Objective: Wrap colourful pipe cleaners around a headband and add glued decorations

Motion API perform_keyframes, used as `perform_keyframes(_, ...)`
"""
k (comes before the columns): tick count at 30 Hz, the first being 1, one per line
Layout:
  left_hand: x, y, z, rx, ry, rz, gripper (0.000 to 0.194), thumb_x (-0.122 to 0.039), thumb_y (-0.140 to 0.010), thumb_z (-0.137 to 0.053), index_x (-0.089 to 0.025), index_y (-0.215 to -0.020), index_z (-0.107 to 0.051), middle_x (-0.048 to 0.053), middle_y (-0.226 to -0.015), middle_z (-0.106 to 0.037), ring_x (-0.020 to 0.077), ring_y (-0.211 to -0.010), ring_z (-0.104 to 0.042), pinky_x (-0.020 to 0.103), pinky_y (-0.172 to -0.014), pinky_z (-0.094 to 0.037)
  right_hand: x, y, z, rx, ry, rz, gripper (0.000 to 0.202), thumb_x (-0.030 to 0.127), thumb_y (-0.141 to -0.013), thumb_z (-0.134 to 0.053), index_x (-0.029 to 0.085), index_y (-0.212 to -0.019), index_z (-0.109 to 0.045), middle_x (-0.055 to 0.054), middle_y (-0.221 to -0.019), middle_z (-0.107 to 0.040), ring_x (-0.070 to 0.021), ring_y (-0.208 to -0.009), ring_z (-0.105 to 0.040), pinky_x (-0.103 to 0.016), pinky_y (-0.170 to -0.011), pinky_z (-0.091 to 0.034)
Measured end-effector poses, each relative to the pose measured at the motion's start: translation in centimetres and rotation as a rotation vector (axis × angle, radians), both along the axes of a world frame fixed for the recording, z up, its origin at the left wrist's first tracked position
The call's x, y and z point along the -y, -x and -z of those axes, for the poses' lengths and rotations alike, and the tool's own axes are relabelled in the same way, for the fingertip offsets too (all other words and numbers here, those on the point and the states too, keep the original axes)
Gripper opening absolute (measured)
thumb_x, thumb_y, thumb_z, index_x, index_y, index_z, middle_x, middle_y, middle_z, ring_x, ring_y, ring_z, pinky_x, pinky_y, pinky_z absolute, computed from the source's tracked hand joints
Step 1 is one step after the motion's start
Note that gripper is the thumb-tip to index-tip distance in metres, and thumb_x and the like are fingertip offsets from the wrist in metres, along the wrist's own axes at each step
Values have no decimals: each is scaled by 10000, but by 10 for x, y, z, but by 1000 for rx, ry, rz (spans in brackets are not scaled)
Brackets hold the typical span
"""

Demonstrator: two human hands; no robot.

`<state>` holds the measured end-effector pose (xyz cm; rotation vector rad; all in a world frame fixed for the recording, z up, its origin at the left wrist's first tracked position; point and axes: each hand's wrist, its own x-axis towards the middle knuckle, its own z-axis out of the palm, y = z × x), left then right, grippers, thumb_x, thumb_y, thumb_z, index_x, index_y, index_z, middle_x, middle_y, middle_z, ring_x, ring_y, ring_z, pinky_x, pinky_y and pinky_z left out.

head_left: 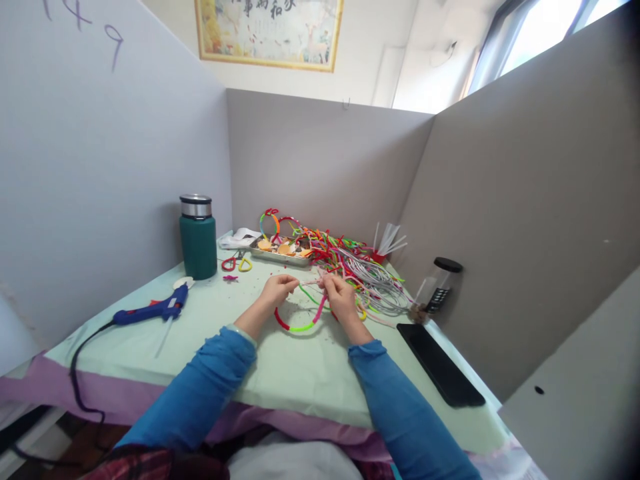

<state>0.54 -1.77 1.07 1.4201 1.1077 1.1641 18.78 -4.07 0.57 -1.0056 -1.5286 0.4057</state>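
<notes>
My left hand [277, 295] is closed in a pinch on one end of a thin pale pink pipe cleaner [311, 283]. The other end of this strand runs into the closed fingers of my right hand [343, 297]. Below and between both hands hangs a curved headband-like hoop [301, 328], wrapped in red, green and pink fuzzy sections. Its pink end meets my right fingers, and its red end passes behind my left hand. A green pipe cleaner [311, 293] stretches behind the pale strand. How the right fingers grip the hoop is hidden.
A heap of pipe cleaners [345, 257] lies behind my hands, beside a metal tray [283, 257]. Scissors [229, 264], a green flask [198, 243] and a blue glue gun [155, 310] with its cord are left. A black phone [440, 365] and clear jar [436, 290] are right.
</notes>
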Motion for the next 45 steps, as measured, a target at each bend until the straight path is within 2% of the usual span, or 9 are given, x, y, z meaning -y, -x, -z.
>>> perform_keyframes(5,1,4,-4,174,26,31,286,-359,-633,-694,-139,-752,-553,-68,-527,-427,18,-369,-249,199,-381,-149,-7,-2,4,-174,154,-1,470,563,-848,-379,159,-804,-616,-53,-722,-606,-140,-575,-498,-245,-500,-378)
perform_keyframes(7,2,5,-7,232,22,67,296,-361,-632,-704,-140,-738,-537,-71,-527,-414,13,-371,-246,196,-381,-140,-10,-3,7,-125,156,-24,416,536,-830,-431,164,-797,-615,-39,-699,-593,-143,-587,-500,-243,-515,-378)
perform_keyframes(13,7,3,-8,236,16,175,304,-363,-629,-714,-143,-710,-521,-75,-515,-399,13,-362,-254,197,-367,-137,-2,6,10,297,-27,-133,205,382,-791,-571,190,-788,-640,-42,-786,-612,-170,-738,-528,-275,-684,-393)
perform_keyframes(17,7,1,-8,240,22,163,311,-366,-622,-717,-147,-710,-514,-76,-519,-402,14,-361,-257,198,-362,-133,2,9,9,294,-136,6,179,353,-777,-602,191,-853,-607,-63,-862,-593,-186,-800,-514,-291,-728,-386)
perform_keyframes(20,7,2,-9,269,21,116,329,-382,-616,-717,-150,-717,-507,-73,-536,-412,12,-366,-257,194,-367,-139,1,6,10,265,-76,69,190,384,-804,-568,199,-766,-595,-36,-727,-574,-165,-670,-477,-279,-663,-366)
perform_keyframes(24,7,3,-10,296,6,107,349,-402,-617,-717,-150,-733,-505,-68,-562,-425,9,-374,-252,193,-374,-154,1,9,15,291,84,-97,344,447,-824,-527,202,-586,-570,-12,-555,-534,-137,-550,-434,-256,-582,-345)
perform_keyframes(29,9,2,-9,204,10,221,332,-390,-610,-720,-146,-733,-531,-70,-528,-409,19,-383,-259,198,-379,-143,0,13,15,141,228,-232,421,497,-862,-422,179,-705,-649,-29,-619,-600,-132,-558,-498,-238,-533,-368)
perform_keyframes(34,10,-1,-6,115,27,310,343,-407,-615,-717,-135,-773,-580,-79,-476,-386,27,-376,-244,203,-382,-133,-4,10,13,-69,281,-342,399,534,-814,-471,169,-783,-629,-30,-711,-608,-113,-553,-500,-222,-488,-359)
perform_keyframes(45,8,-2,2,-44,13,365,360,-451,-625,-695,-142,-762,-571,-69,-483,-413,38,-373,-285,206,-385,-154,-6,11,11,-269,330,-326,355,519,-671,-630,193,-671,-490,60,-542,-406,-77,-471,-328,-219,-445,-253)
